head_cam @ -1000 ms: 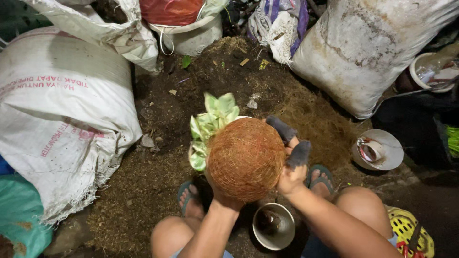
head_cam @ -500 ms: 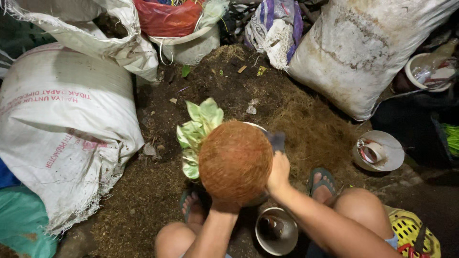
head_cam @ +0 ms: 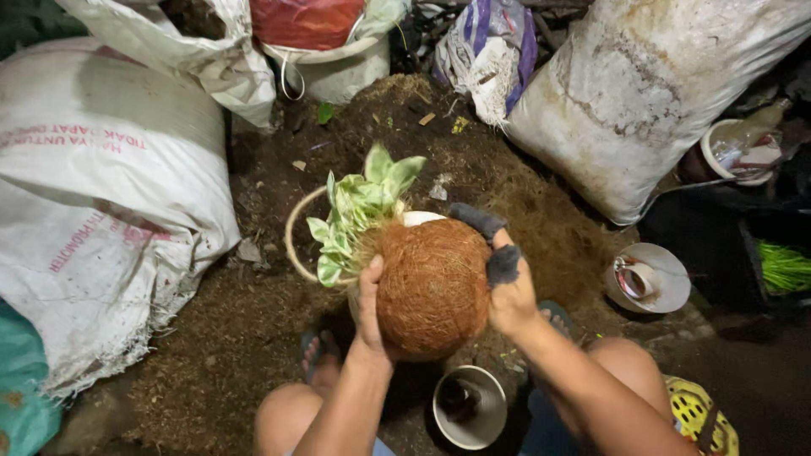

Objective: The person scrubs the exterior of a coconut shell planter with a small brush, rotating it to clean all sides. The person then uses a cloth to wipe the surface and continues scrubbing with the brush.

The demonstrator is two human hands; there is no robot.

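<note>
Coir ball [head_cam: 431,283] with leafy plant [head_cam: 359,211] at 11 o'clock, clamped between left hand [head_cam: 369,304] and right hand [head_cam: 507,287]. Metal bowl [head_cam: 470,407] at 6 o'clock, contents unclear.

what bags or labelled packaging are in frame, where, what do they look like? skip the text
Big white woven sack: left, bulging, red print.
Grimy white sack: upper right, leaning.
Open white bag: top left, crumpled.
Purple-and-white bag: top centre.
Red bag: top, inside a white tub.

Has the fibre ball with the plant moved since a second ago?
Yes. The coconut-fibre ball has tipped slightly, so its leaves now point up-left toward the big white sack, with a cord loop showing.
</note>
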